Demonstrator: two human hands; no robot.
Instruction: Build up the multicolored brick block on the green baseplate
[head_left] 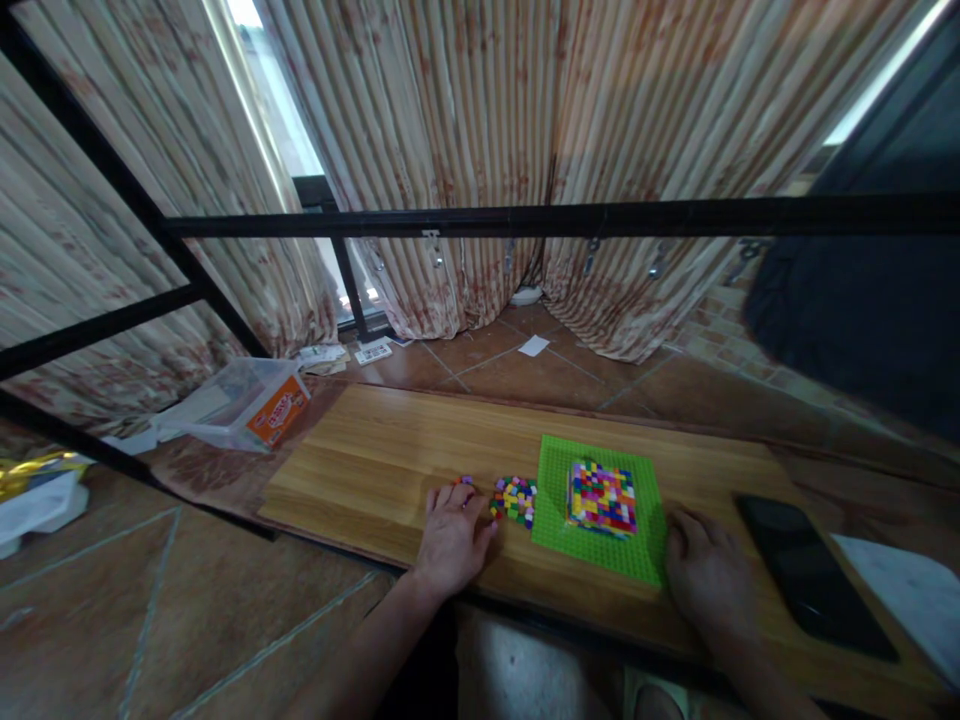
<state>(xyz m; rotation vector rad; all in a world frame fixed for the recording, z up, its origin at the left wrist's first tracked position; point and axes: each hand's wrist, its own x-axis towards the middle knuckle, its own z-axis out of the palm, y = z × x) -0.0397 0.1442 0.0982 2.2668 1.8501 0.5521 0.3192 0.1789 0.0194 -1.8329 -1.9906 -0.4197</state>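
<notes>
On a wooden board [390, 450] lies a green baseplate [559, 470] with a square block of many-coloured small bricks [602, 497] built on it. A loose pile of small coloured bricks [514, 498] sits just left of the plate. My left hand [452, 535] rests palm down on the board beside that pile, fingers curled over a few bricks near its fingertips. My right hand [705, 570] lies on the board at the plate's near right corner, fingers loosely bent, nothing visible in it.
A black phone [810, 575] lies on the board to the right, with a white sheet [907, 590] beyond it. A clear plastic box with an orange label [251, 400] stands on the tiled floor at left. Black frame bars [525, 217] and curtains are behind.
</notes>
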